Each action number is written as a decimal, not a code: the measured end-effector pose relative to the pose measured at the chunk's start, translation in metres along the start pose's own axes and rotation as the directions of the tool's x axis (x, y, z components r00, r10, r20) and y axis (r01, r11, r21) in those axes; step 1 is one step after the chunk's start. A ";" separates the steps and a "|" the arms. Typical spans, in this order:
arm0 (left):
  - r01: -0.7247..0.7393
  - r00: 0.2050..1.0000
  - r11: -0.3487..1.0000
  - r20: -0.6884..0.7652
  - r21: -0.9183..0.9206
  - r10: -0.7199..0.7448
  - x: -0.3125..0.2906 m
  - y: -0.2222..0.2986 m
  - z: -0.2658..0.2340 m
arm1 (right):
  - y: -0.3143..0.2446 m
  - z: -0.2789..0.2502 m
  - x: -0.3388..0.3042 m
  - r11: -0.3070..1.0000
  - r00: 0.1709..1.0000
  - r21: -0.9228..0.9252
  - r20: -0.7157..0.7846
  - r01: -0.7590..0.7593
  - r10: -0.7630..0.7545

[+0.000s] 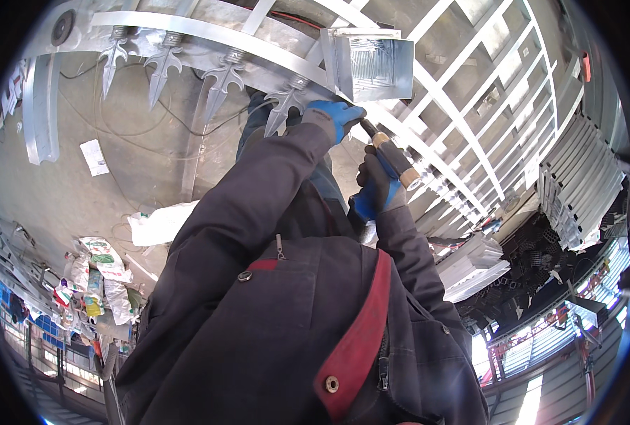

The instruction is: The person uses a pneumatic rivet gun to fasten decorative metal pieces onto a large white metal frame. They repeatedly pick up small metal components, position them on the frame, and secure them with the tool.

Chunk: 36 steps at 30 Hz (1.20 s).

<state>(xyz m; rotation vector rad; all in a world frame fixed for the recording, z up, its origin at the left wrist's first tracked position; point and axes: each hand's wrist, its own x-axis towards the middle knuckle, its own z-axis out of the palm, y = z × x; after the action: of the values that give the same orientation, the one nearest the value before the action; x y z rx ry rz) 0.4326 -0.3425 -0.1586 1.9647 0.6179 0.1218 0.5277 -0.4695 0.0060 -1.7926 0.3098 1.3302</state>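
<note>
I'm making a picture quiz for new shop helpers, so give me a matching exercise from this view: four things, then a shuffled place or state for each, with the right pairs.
Things:
1. Right hand
2. Box-shaped metal piece
3. Pointed metal ornaments
4. Small white paper

Places or states:
A. In a row along the curved rail, upper left
B. Lying on the floor, at the left
C. Holding the dark-and-tan tool
D. At the upper middle of the picture

Right pairs: 1-C, 2-D, 3-A, 4-B

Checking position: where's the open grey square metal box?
In the head view, the box is top centre-right, just beyond the blue-gloved left hand, beside the pale metal lattice.
</note>
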 end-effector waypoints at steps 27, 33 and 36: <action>0.247 0.948 0.960 -0.171 -0.132 -0.268 -0.069 0.025 -0.027 | -0.013 0.015 0.027 0.862 0.997 -0.506 -0.072 -0.024 -0.015; 0.641 0.647 0.394 0.186 -0.659 -0.740 -0.109 0.003 0.053 | -0.023 0.024 0.027 0.924 0.994 -0.379 -0.104 -0.053 0.014; 0.708 0.606 -0.011 0.616 -0.706 -0.504 -0.093 -0.011 0.071 | -0.020 0.021 0.029 0.910 0.994 -0.405 -0.099 -0.085 0.048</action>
<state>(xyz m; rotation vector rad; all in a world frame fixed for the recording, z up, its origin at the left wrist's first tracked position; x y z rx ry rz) 0.3729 -0.4403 -0.1849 0.3642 0.9627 -0.2459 0.5379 -0.4338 -0.0112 -2.2106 0.1445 1.4455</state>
